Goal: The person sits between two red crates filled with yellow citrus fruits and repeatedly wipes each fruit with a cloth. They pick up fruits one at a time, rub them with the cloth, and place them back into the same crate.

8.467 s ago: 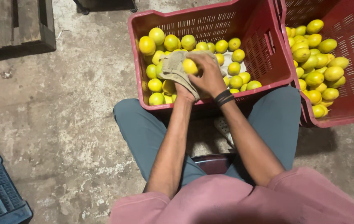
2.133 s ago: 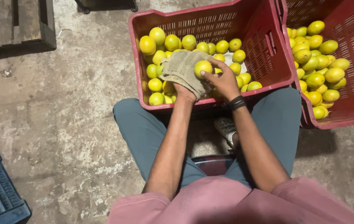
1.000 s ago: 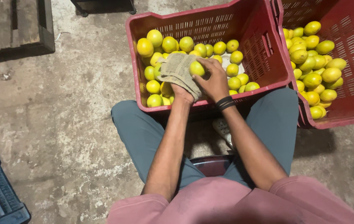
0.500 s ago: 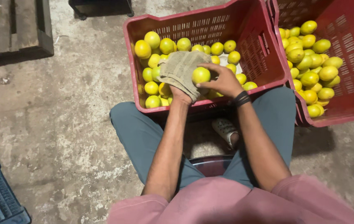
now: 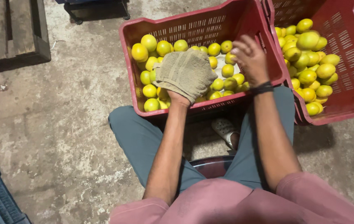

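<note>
Left hand (image 5: 184, 89): hidden under a beige towel (image 5: 185, 72), gripping it, over the near crate (image 5: 129, 62).
Right hand (image 5: 249, 56): open, empty, above that crate's right edge.

A rough, stained concrete floor (image 5: 52, 137) carries a dark wooden pallet (image 5: 11, 33) top left.

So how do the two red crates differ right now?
The near crate sits whole in view between the knees, its fruit in a thin layer with bare floor showing; the right crate is cut off by the frame edge and piled deeper. Both are red, slotted plastic holding yellow-green citrus.
</note>
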